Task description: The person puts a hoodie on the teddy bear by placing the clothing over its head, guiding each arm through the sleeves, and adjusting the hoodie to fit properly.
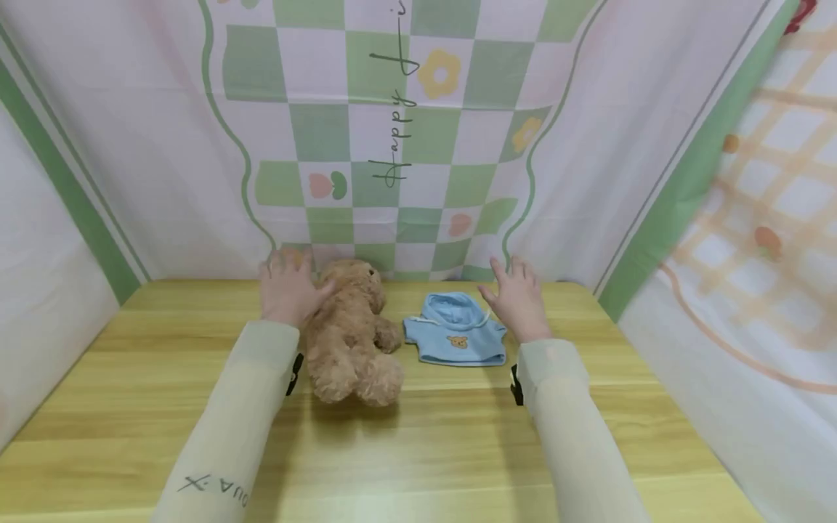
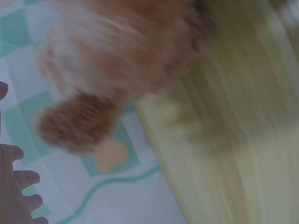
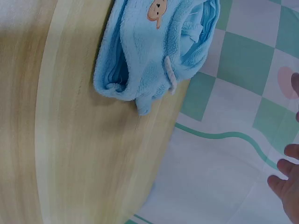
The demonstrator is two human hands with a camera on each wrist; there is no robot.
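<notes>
A brown plush teddy bear (image 1: 349,338) lies on the wooden table, its legs toward me and its head near the back edge. My left hand (image 1: 290,290) is spread out at the bear's left side, thumb close to the bear; whether it touches the fur I cannot tell. Right of the bear lies a small light-blue hoodie (image 1: 458,338) with a bear face on the front and white drawstrings. Over the hoodie's right side my right hand (image 1: 519,298) is held with fingers spread, holding nothing. In the left wrist view the bear (image 2: 121,51) is blurred.
The wooden table (image 1: 405,465) reaches back to a hanging cloth (image 1: 418,131) with green and white checks and flowers. More cloth hangs at the left (image 1: 52,290) and right (image 1: 739,305) sides of the table.
</notes>
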